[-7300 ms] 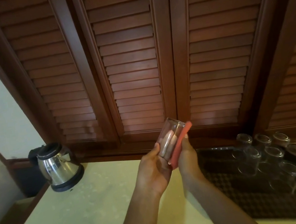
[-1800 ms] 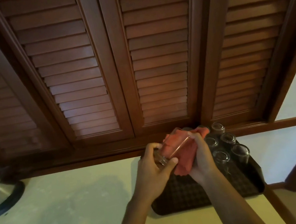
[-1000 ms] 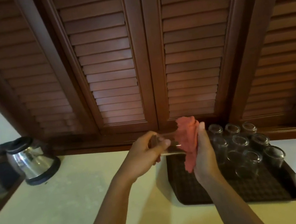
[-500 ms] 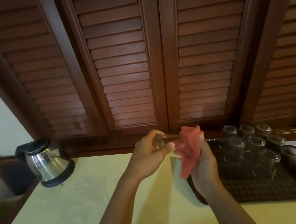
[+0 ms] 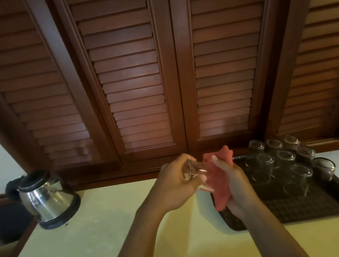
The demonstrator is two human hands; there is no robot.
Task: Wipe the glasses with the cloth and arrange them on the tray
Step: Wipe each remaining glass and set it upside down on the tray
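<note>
My left hand [image 5: 176,187] grips a clear glass [image 5: 190,170] by its base end, held sideways above the counter. The glass's mouth end is wrapped in a pink-red cloth [image 5: 218,182], which my right hand [image 5: 235,184] holds bunched against it. Both hands hover just left of a dark patterned tray [image 5: 286,210]. Several clear glasses [image 5: 279,162] stand upside down in rows on the tray's far half.
A steel electric kettle [image 5: 47,198] on a black base stands at the counter's [image 5: 94,249] back left. Dark wooden louvred shutters [image 5: 134,78] rise behind the counter. The counter's right edge ends just past the tray.
The cloth has shifted around the glass's mouth end as my right hand worked it; my left hand keeps its grip. The view has swung slightly.
</note>
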